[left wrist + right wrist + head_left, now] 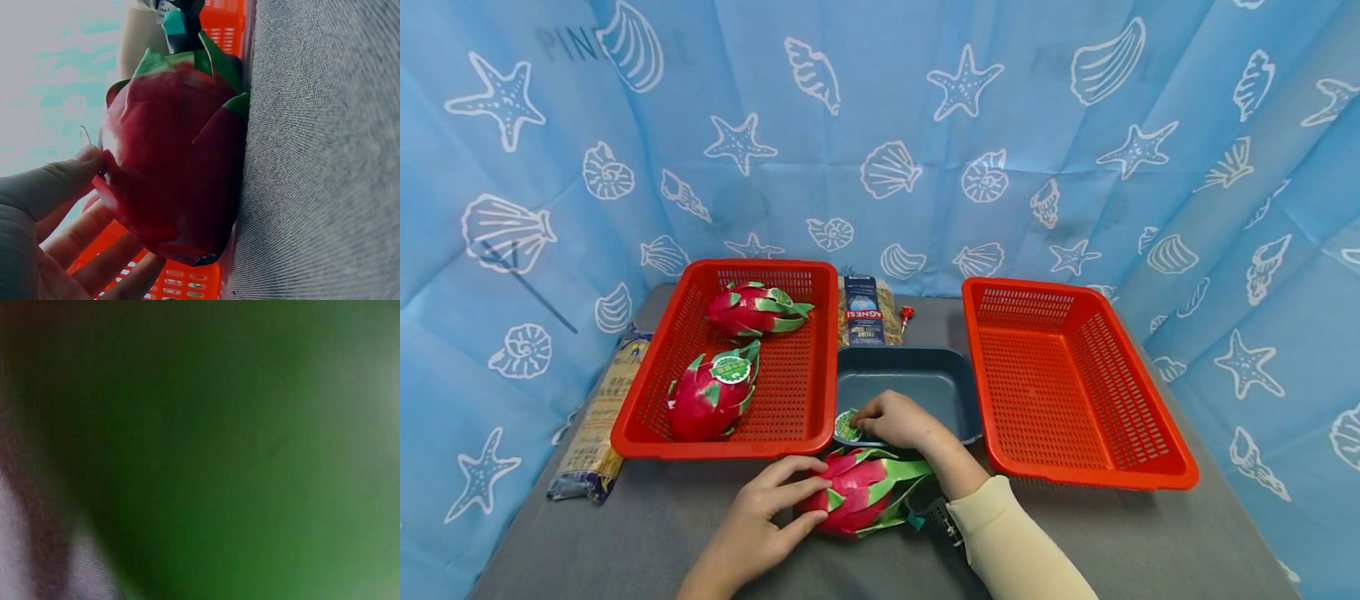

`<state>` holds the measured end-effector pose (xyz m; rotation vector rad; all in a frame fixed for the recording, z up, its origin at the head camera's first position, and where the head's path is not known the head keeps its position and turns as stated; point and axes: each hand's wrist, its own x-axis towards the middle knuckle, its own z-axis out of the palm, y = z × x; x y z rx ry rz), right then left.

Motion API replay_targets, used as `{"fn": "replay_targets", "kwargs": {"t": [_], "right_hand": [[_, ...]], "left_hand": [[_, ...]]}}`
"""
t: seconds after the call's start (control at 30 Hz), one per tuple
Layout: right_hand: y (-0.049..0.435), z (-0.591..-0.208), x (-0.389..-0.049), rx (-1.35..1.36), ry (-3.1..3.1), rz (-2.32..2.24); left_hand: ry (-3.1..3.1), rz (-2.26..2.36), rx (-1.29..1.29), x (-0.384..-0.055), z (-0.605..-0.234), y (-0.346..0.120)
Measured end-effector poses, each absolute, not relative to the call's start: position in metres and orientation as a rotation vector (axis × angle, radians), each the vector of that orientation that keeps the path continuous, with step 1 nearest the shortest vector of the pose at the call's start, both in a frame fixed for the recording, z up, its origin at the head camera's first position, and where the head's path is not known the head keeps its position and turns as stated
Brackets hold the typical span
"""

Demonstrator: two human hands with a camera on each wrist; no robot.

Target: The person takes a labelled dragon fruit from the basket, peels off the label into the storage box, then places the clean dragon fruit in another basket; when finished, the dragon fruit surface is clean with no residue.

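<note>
The left hand point(762, 512), half spread, holds the dragon fruit point(854, 492) on the bench point(651, 521); the right hand point(898, 419) pinches a sticker point(846, 427) by the near-left corner of the basin point(938, 385). A hasty pull could tear it.

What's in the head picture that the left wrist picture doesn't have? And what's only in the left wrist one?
Only the head view shows two other dragon fruits in a red basket, the pasta bag, the dark tray, and the right hand pinching a green sticker there.

Only the left wrist view shows the dark end tip of the held dragon fruit.

Both show that held dragon fruit, the left hand on it, the gray tabletop, the pale right sleeve and red basket plastic.
</note>
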<state>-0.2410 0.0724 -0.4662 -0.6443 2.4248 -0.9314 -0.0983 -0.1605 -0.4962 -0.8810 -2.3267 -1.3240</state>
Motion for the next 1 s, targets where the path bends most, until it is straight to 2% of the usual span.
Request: {"fn": "replay_targets", "kwargs": {"t": [0.3, 0.5, 0.73, 1.0], "right_hand": [[0.071, -0.467, -0.244, -0.920, 2.358, -0.896], [0.078, -0.462, -0.239, -0.895, 2.426, -0.884], [0.096, -0.429, -0.216, -0.781, 2.506, -1.054], [0.138, -0.380, -0.182, -0.936, 2.733, -1.387]], "left_hand": [[-2.351, -1.329, -0.855, -0.097, -0.495, -0.159], [-2.330, -1.308, -0.872, -0.097, -0.496, -0.159], [-2.308, -1.259, -0.900, -0.097, -0.501, -0.160], [-2.296, -1.262, -0.946, -0.099, -0.504, -0.156]]}}
